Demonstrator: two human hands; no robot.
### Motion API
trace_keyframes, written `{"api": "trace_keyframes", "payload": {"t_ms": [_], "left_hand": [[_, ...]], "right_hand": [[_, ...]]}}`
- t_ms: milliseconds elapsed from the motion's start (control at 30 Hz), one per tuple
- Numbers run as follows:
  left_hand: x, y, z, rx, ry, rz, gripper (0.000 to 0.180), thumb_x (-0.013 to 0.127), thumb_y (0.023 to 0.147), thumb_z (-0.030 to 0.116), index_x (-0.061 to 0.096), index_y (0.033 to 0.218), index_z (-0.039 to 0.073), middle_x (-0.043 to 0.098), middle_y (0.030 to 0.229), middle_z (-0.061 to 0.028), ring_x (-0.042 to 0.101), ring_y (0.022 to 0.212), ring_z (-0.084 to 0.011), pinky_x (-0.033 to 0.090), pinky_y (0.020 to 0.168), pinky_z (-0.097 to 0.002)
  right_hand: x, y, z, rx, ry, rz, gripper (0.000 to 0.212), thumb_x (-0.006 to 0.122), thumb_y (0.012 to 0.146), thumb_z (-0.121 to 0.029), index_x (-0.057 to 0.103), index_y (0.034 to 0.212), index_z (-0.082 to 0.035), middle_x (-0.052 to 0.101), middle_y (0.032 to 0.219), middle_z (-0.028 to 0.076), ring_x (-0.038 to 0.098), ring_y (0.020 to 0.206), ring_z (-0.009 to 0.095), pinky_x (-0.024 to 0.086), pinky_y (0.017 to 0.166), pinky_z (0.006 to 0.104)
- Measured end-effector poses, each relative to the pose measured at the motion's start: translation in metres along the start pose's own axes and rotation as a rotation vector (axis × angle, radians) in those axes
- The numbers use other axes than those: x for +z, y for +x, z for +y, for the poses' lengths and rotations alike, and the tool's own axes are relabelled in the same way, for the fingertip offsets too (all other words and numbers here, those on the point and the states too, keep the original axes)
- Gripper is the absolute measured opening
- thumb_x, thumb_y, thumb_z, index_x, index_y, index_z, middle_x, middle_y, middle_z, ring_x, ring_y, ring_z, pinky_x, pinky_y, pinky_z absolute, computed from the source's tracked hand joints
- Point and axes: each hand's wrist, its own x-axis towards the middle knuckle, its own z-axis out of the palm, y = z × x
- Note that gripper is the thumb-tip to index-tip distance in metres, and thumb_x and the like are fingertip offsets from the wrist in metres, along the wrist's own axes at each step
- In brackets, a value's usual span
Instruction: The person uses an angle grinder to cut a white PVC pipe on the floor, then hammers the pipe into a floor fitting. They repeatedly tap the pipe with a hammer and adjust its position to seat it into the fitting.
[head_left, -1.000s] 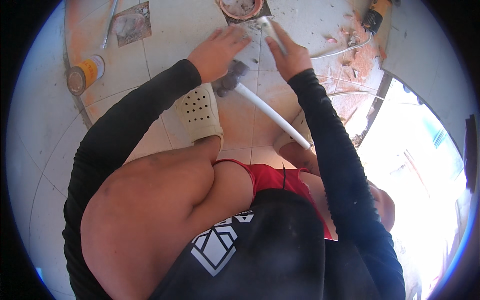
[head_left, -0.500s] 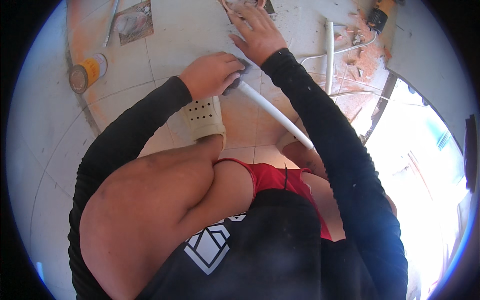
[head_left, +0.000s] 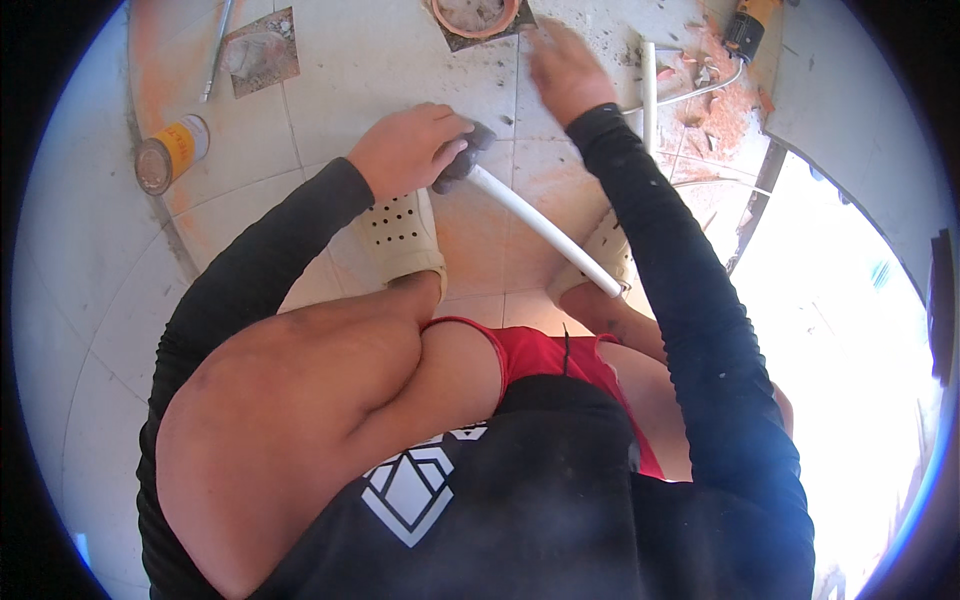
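Note:
My left hand (head_left: 415,148) is closed around the dark grey head of a hammer (head_left: 545,230). The hammer's white, pipe-like handle slants down to the right, between my feet. Up and to the right, my right hand (head_left: 570,75) is over the tiles, blurred by motion, with its fingers stretched out and nothing visible in them. Just left of its fingertips is a round orange-brown pipe end (head_left: 476,14), set in a square cut-out in the floor, with greyish material inside it.
A yellow-labelled can (head_left: 172,153) lies on its side at the left. Near it is another square cut-out (head_left: 260,52) and a thin rod (head_left: 217,50). To the right are a white pipe (head_left: 649,97), a cable, reddish rubble (head_left: 715,100) and an orange-black power tool (head_left: 748,30).
My right hand has moved off the pipe end to the right, uncovering its rim. My left hand stays on the hammer head and has shifted slightly left.

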Motion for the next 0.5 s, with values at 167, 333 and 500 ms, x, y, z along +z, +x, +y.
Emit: {"api": "trace_keyframes", "payload": {"t_ms": [167, 333, 500], "left_hand": [[-0.012, 0.003, -0.013, -0.013, 0.042, 0.121, 0.026, 0.063, 0.099, 0.021, 0.068, 0.12, 0.005, 0.068, 0.113, -0.0134, 0.065, 0.106, -0.0348, 0.053, 0.093, -0.0434], [-0.016, -0.007, -0.017, -0.138, 0.071, 0.177, 0.027, 0.063, 0.1, 0.024, 0.068, 0.12, 0.006, 0.069, 0.11, -0.013, 0.065, 0.105, -0.0347, 0.053, 0.091, -0.0424], [-0.017, 0.002, -0.014, -0.14, 0.096, 0.206, 0.028, 0.062, 0.101, 0.026, 0.069, 0.119, 0.007, 0.068, 0.107, -0.0118, 0.065, 0.099, -0.0337, 0.054, 0.086, -0.0419]], "right_hand": [[0.012, 0.004, -0.027, -0.321, -0.196, -0.333, 0.053, 0.06, 0.101, -0.034, 0.051, 0.149, -0.012, 0.046, 0.159, 0.01, 0.048, 0.14, 0.031, 0.036, 0.12, 0.0475], [-0.025, -0.002, 0.007, 0.128, -0.271, -0.152, 0.041, 0.062, 0.1, -0.029, 0.061, 0.137, -0.011, 0.063, 0.139, 0.007, 0.059, 0.127, 0.028, 0.049, 0.107, 0.0442], [-0.017, 0.02, 0.001, 0.121, -0.028, -0.15, 0.03, 0.062, 0.099, -0.027, 0.067, 0.127, -0.018, 0.071, 0.12, 0.004, 0.065, 0.114, 0.028, 0.058, 0.092, 0.0433]]}}
